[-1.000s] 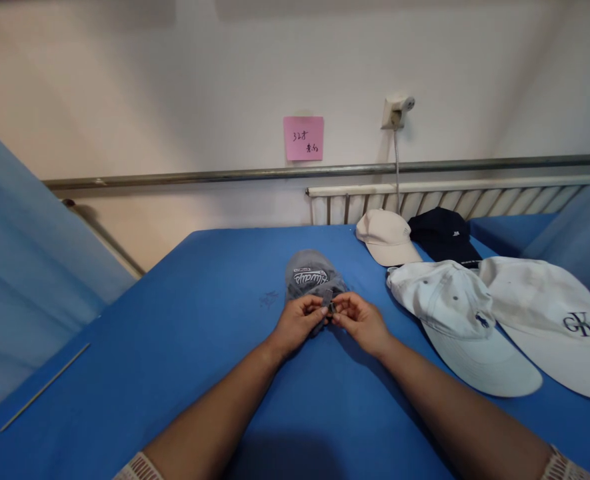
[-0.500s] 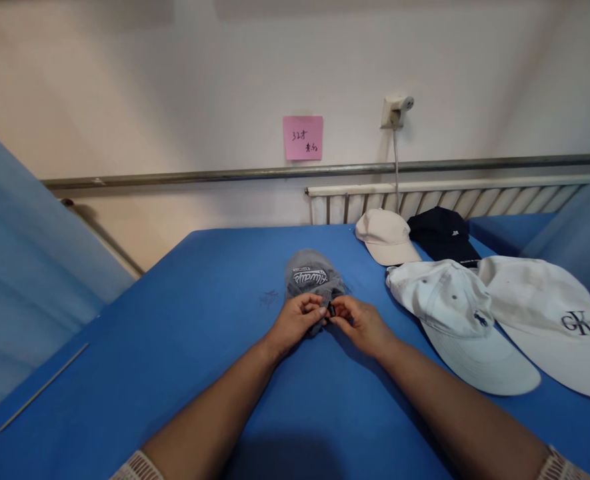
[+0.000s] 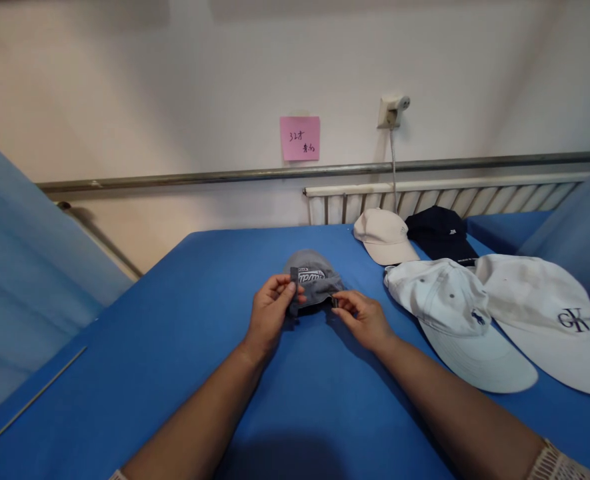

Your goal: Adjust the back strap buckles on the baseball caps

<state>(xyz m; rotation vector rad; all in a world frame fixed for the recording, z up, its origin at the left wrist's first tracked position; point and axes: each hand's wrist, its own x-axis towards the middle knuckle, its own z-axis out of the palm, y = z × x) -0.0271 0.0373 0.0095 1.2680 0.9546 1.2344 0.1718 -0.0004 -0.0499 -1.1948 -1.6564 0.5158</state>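
Observation:
A grey baseball cap (image 3: pixel 309 259) with white lettering lies on the blue surface (image 3: pixel 189 320) in front of me, its back opening facing me. My left hand (image 3: pixel 267 312) is closed, pinching the cap's grey strap (image 3: pixel 293 273) between thumb and fingers and lifting it at the left of the opening. At the right of the opening, my right hand (image 3: pixel 367 321) pinches a small dark buckle (image 3: pixel 335 302) on the cap's other strap end. The two ends are apart. My fingers partly cover the strap and the buckle.
To the right lie a cream cap (image 3: pixel 382 230), a black cap (image 3: pixel 437 227), a pale cap with a horse logo (image 3: pixel 445 297) and a white cap with letters (image 3: pixel 535 287). A thin stick (image 3: pixel 39 392) lies at left. Blue curtains (image 3: pixel 19 280) hang at the sides; a metal rail (image 3: pixel 215 177) crosses the wall.
My left hand has moved left and slightly up with the strap, away from my right hand. The strap and the buckle, close together before, are now apart, and the cap's back opening shows.

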